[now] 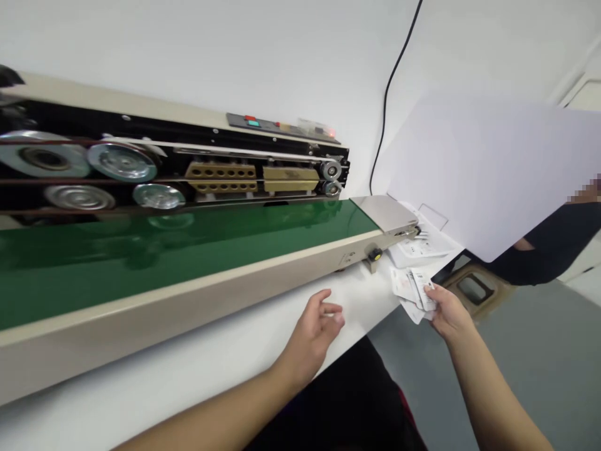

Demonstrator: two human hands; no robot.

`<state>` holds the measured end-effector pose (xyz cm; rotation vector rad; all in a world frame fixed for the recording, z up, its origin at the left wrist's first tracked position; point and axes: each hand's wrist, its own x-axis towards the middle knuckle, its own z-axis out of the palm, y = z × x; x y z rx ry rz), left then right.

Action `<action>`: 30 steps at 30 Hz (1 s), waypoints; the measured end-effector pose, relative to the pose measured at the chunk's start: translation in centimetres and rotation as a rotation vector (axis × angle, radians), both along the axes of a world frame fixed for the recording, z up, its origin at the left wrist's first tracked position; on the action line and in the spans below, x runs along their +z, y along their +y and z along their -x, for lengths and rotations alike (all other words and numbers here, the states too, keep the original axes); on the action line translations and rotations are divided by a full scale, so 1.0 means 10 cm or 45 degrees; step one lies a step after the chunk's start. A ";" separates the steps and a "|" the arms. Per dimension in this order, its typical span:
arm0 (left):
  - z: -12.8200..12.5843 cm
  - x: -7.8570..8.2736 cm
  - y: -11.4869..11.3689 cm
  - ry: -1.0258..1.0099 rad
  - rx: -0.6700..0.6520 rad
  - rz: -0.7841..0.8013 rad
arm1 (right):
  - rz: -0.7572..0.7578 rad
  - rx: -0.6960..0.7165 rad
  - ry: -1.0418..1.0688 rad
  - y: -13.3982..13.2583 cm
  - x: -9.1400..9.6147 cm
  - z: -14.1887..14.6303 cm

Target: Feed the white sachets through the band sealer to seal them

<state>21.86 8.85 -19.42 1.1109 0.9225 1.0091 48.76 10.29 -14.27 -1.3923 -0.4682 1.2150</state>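
Note:
Several flat white printed packets [411, 289], fanned out, are held by my right hand [448, 310] near the table's right edge. Its thumb presses on the top packet. My left hand [318, 329] hovers over the white table, fingers apart and slightly curled, with nothing in it. Just beyond the right hand stands a white plastic tray [436, 247] with more printed packets inside. A green conveyor belt [197, 257] runs in front of a band sealing machine [211, 156], its end plate [387, 213] close to the tray.
The conveyor's pale side rail [188, 307] runs along the white table [154, 382]. A black-and-yellow knob [374, 254] juts from it. Behind the tray rises a white partition [469, 169]; a person in dark clothing [539, 250] is partly visible beyond it. A black cable [387, 94] hangs down the wall.

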 end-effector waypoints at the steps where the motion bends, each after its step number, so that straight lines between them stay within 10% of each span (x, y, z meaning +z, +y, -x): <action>1: -0.02 0.02 -0.03 -0.028 -0.007 -0.002 | 0.008 0.029 0.033 -0.06 -0.06 0.16; 12: -0.10 0.19 -0.11 -0.152 0.235 0.130 | -0.092 0.284 0.114 -0.28 -0.36 1.35; 21: -0.05 0.07 -0.03 -0.253 0.125 0.118 | -0.389 0.383 -0.319 -0.35 -0.43 1.53; 30: -0.02 0.08 0.05 -0.438 0.070 0.241 | -0.249 0.165 -0.074 -0.29 -0.50 1.53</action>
